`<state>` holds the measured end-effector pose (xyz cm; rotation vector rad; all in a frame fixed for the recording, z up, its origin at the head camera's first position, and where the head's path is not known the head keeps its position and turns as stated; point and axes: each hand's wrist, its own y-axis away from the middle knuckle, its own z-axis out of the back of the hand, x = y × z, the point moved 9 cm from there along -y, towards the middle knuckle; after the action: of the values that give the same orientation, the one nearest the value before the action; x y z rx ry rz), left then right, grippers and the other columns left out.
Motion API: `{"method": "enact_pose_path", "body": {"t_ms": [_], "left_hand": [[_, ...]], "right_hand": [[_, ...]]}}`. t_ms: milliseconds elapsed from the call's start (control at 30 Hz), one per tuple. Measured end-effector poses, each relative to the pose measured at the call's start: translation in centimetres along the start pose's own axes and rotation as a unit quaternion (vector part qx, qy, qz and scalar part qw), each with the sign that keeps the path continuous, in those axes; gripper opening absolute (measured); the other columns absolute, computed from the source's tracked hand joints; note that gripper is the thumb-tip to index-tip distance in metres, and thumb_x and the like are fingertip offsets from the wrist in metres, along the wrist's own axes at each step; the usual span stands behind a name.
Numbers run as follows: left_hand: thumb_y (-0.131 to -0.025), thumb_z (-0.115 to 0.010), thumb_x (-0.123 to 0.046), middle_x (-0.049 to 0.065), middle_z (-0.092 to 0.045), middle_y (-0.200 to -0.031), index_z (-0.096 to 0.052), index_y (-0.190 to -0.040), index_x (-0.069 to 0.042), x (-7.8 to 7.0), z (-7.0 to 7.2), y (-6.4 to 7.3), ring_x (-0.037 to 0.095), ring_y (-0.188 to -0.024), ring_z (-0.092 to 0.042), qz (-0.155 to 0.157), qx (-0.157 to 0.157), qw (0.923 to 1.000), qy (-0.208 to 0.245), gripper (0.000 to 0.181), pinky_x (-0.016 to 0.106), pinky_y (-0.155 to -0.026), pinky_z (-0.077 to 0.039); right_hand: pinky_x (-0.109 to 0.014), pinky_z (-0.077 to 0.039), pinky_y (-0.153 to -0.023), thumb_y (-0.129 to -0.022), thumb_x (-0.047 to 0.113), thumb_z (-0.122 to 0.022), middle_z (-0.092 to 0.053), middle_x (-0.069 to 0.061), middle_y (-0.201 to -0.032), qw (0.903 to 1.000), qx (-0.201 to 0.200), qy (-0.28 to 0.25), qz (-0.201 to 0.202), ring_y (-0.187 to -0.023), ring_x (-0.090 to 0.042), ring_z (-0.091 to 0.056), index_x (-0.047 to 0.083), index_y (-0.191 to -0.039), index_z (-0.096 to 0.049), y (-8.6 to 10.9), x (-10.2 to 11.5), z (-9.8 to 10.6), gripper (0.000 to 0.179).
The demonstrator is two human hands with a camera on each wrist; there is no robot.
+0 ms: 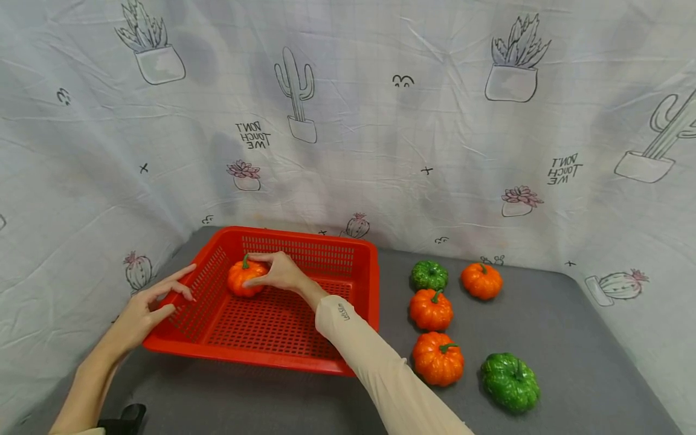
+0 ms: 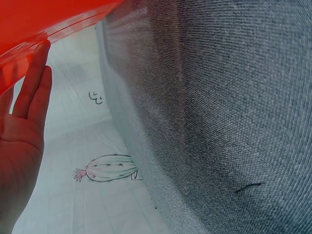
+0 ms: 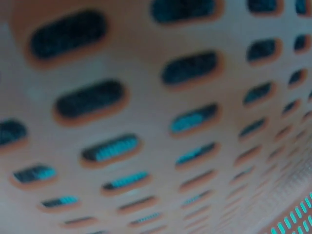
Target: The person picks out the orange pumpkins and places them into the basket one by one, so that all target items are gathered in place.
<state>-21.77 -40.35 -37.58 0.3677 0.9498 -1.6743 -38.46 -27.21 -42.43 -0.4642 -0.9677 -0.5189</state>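
Right hand [image 1: 277, 270] pinches orange pumpkin [image 1: 240, 283] inside red basket [image 1: 272, 329], near far-left corner; left hand [image 1: 138, 311], fingers spread, at basket's left edge; one pumpkin seen inside, not yet released; toward right edge of worktop [image 1: 571, 344]: three orange pumpkins [image 1: 431, 312], two green pumpkins [image 1: 510, 384] left outside

Basket [image 1: 244, 357] is smooth, semi-gloss plastic. Pumpkins [image 1: 239, 281] look glossy, ribbed, plastic-like. Tabletop [image 1: 554, 329] reads as matt, rough-woven cloth; curtain [image 1: 359, 151] is creased, matt fabric.
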Motion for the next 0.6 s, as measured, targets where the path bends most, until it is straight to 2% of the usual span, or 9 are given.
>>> {"method": "enact_pose_path", "body": {"t_ms": [400, 600], "left_hand": [[-0.092, -0.051, 0.004, 0.004, -0.041, -0.148, -0.063, -0.098, -0.01, -0.1, 0.1, -0.3, -0.007, -0.129, -0.031, 0.001, -0.005, 1.0, -0.008, 0.019, 0.012, -0.085, -0.026], [-0.09, -0.052, 0.006, -0.004, -0.042, -0.147, -0.063, -0.097, -0.011, -0.2, 0.2, -0.1, -0.007, -0.129, -0.031, -0.009, -0.008, 0.9999, -0.009, 0.021, 0.013, -0.085, -0.025]], "right_hand": [[-0.016, -0.041, -0.092, -0.077, 0.005, -0.078, -0.053, -0.003, -0.138, 0.9983, 0.019, -0.056, -0.002, -0.125, -0.008, -0.048, 0.003, -0.132, -0.055, -0.1, 0.3, 0.5, 0.06], [-0.018, -0.042, -0.092, -0.077, 0.008, -0.079, -0.056, -0.004, -0.134, 0.9981, 0.019, -0.059, -0.003, -0.122, -0.009, -0.052, 0.004, -0.131, -0.058, -0.3, 0.4, 1.1, 0.058]]}}
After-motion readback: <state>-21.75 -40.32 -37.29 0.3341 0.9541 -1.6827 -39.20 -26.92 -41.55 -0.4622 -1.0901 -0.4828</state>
